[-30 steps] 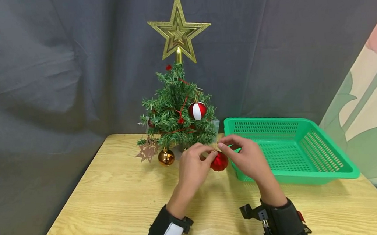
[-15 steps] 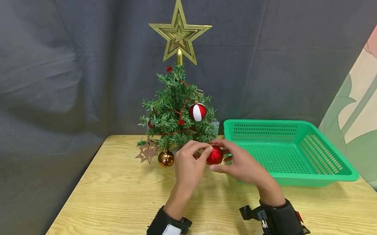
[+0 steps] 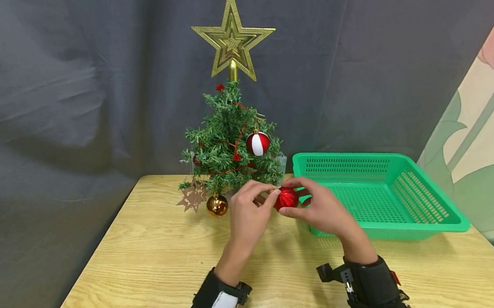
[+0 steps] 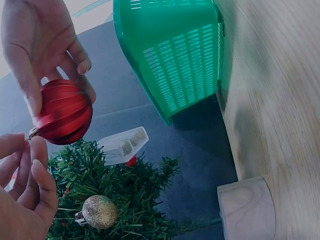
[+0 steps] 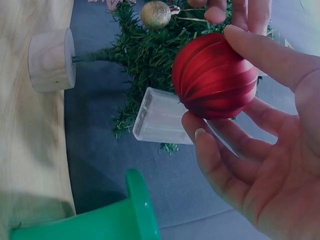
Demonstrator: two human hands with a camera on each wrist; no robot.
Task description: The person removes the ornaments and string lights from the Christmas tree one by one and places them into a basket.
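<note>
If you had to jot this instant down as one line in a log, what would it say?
right hand: holds red bauble | left hand: pinches its top | place: above table, before small tree | green basket: right of hands

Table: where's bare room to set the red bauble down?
Bare wood on the table left of the left hand, and along the near edge. The green basket is empty inside. Crowded by the tree, where both hands hold the red bauble.

- The small green artificial Christmas tree (image 3: 231,145) stands at the back of the light wooden table (image 3: 152,272).
- The green perforated plastic basket (image 3: 409,218) sits right of it.
- The ribbed red bauble (image 3: 286,198) hangs between left hand (image 3: 247,217) and right hand (image 3: 323,211), before the tree.
</note>
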